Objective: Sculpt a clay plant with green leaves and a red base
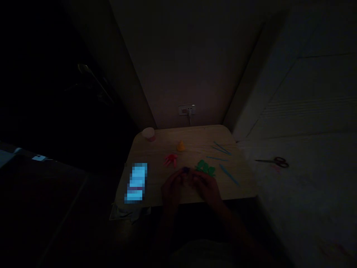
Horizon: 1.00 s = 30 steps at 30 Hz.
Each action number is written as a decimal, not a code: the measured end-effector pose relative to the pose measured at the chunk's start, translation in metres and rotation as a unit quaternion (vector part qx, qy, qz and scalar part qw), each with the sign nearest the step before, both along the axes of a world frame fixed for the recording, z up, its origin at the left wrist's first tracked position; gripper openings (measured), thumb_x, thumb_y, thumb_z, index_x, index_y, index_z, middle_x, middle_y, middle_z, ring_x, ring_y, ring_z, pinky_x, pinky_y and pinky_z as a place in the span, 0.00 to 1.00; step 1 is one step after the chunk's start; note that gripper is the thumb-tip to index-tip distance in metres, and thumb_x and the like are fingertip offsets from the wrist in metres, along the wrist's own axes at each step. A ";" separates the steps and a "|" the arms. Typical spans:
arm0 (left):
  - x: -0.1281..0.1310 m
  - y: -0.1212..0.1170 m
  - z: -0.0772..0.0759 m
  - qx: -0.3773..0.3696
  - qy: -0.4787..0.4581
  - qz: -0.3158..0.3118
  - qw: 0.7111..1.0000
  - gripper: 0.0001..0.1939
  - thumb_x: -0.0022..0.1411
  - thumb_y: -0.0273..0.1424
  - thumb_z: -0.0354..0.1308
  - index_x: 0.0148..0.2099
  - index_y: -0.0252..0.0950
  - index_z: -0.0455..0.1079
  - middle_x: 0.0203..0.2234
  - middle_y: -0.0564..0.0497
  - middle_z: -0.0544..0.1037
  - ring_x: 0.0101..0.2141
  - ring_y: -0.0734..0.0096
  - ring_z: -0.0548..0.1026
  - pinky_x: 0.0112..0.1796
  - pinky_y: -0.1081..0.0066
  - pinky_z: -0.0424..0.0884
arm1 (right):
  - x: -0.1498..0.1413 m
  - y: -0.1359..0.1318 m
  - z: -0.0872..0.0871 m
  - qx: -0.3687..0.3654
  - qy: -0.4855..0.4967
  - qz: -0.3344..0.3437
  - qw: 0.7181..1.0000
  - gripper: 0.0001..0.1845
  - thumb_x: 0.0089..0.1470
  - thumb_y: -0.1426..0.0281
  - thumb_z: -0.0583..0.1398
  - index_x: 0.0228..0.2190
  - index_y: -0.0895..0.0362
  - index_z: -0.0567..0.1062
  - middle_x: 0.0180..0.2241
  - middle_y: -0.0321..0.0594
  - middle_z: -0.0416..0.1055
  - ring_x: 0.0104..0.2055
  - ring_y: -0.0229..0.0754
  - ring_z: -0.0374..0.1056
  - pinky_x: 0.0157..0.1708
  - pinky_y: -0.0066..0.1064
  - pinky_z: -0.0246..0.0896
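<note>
In dim light, my left hand [170, 188] and right hand [208, 185] meet near the middle of the near edge of the surface [195, 136]. My left fingers are curled nearly closed, pinching a small dark purple piece [186, 170]; my right fingers bend in beside it, though I cannot tell whether they grip anything. Green leaf-like shapes [205, 168] lie just beyond my right hand, blue sticks [228, 174] toward the right edge, a red pronged piece [171, 160] and an orange cone [180, 146] farther in, a tub [148, 133] at the far left corner.
</note>
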<state>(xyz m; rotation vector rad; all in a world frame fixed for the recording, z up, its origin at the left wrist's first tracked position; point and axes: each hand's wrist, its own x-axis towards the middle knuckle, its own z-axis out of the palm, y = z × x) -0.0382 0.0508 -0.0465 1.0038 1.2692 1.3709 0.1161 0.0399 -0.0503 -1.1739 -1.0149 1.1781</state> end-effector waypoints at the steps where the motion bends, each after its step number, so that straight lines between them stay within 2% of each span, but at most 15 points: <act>1: 0.000 0.000 0.000 0.003 0.001 0.007 1.000 0.21 0.59 0.44 0.69 0.47 0.33 0.84 0.39 0.40 0.88 0.35 0.63 0.83 0.37 0.68 0.79 | 0.000 0.000 0.000 0.001 0.006 -0.001 1.000 0.18 0.56 0.54 0.67 0.43 0.51 0.86 0.31 0.41 0.83 0.30 0.47 0.77 0.33 0.38 0.75; 4: 0.001 0.000 0.003 -0.001 0.005 0.051 0.999 0.19 0.52 0.40 0.73 0.43 0.34 0.83 0.37 0.43 0.87 0.33 0.63 0.83 0.34 0.69 0.79 | -0.001 0.000 0.000 0.007 0.000 -0.016 1.000 0.18 0.58 0.54 0.66 0.44 0.51 0.86 0.30 0.40 0.82 0.29 0.46 0.76 0.33 0.37 0.74; 7: 0.002 0.000 0.007 -0.021 0.021 0.080 0.996 0.16 0.45 0.36 0.75 0.36 0.34 0.80 0.29 0.47 0.85 0.29 0.65 0.81 0.31 0.71 0.78 | -0.003 -0.001 -0.001 -0.007 -0.004 -0.018 1.000 0.17 0.57 0.54 0.67 0.40 0.52 0.86 0.27 0.40 0.80 0.28 0.45 0.74 0.30 0.35 0.72; 9: 0.002 -0.001 0.008 -0.033 0.034 0.078 0.996 0.14 0.47 0.39 0.73 0.30 0.34 0.79 0.23 0.49 0.82 0.24 0.68 0.78 0.27 0.72 0.75 | -0.003 -0.001 -0.002 -0.020 -0.001 -0.013 1.000 0.16 0.54 0.54 0.68 0.37 0.52 0.86 0.26 0.39 0.79 0.26 0.44 0.72 0.27 0.33 0.69; 11: 0.000 0.000 0.008 -0.029 0.045 0.069 0.996 0.16 0.52 0.43 0.70 0.27 0.34 0.78 0.19 0.50 0.78 0.22 0.69 0.75 0.25 0.73 0.72 | -0.003 -0.001 -0.003 -0.032 -0.005 -0.010 0.999 0.15 0.52 0.55 0.69 0.35 0.52 0.85 0.24 0.37 0.77 0.24 0.42 0.69 0.24 0.32 0.66; 13: -0.001 0.001 0.007 -0.011 0.060 0.060 0.996 0.16 0.55 0.43 0.68 0.29 0.34 0.80 0.21 0.49 0.79 0.24 0.68 0.76 0.28 0.71 0.74 | -0.003 -0.001 -0.004 -0.039 -0.007 -0.012 0.999 0.14 0.51 0.55 0.70 0.34 0.52 0.84 0.24 0.36 0.76 0.23 0.42 0.68 0.23 0.31 0.65; 16: -0.003 0.004 0.005 0.020 0.068 0.061 0.996 0.13 0.51 0.39 0.71 0.35 0.35 0.82 0.31 0.46 0.85 0.33 0.63 0.81 0.36 0.68 0.78 | -0.005 0.000 -0.004 -0.038 0.011 -0.020 0.999 0.15 0.50 0.55 0.71 0.34 0.52 0.83 0.25 0.36 0.77 0.24 0.42 0.70 0.24 0.31 0.67; 18: -0.004 0.005 0.002 0.026 0.068 0.059 0.996 0.12 0.51 0.37 0.70 0.36 0.35 0.81 0.33 0.46 0.85 0.36 0.61 0.83 0.40 0.67 0.79 | -0.006 0.001 -0.003 -0.031 0.031 -0.023 0.999 0.16 0.50 0.55 0.71 0.35 0.53 0.83 0.26 0.37 0.78 0.26 0.42 0.71 0.26 0.31 0.69; 22: -0.005 0.005 -0.001 0.011 0.065 0.056 0.996 0.12 0.51 0.35 0.71 0.38 0.36 0.81 0.34 0.46 0.85 0.36 0.61 0.83 0.41 0.65 0.80 | -0.007 0.002 -0.002 -0.018 0.050 -0.016 0.998 0.15 0.49 0.57 0.73 0.33 0.53 0.81 0.27 0.37 0.79 0.26 0.42 0.73 0.27 0.31 0.70; 27: -0.005 0.003 0.003 0.024 0.074 0.033 0.996 0.13 0.52 0.38 0.71 0.38 0.36 0.83 0.37 0.44 0.86 0.41 0.57 0.84 0.46 0.62 0.80 | -0.006 0.002 -0.002 -0.025 0.039 0.006 0.999 0.14 0.51 0.57 0.71 0.36 0.52 0.82 0.29 0.38 0.80 0.27 0.44 0.74 0.28 0.34 0.71; 30: -0.005 0.002 0.004 0.024 0.079 0.022 0.996 0.11 0.50 0.37 0.72 0.34 0.36 0.82 0.31 0.47 0.84 0.35 0.61 0.82 0.39 0.67 0.79 | -0.005 0.001 -0.001 -0.033 0.012 0.012 0.999 0.14 0.51 0.56 0.70 0.36 0.51 0.84 0.28 0.39 0.81 0.28 0.46 0.74 0.28 0.36 0.72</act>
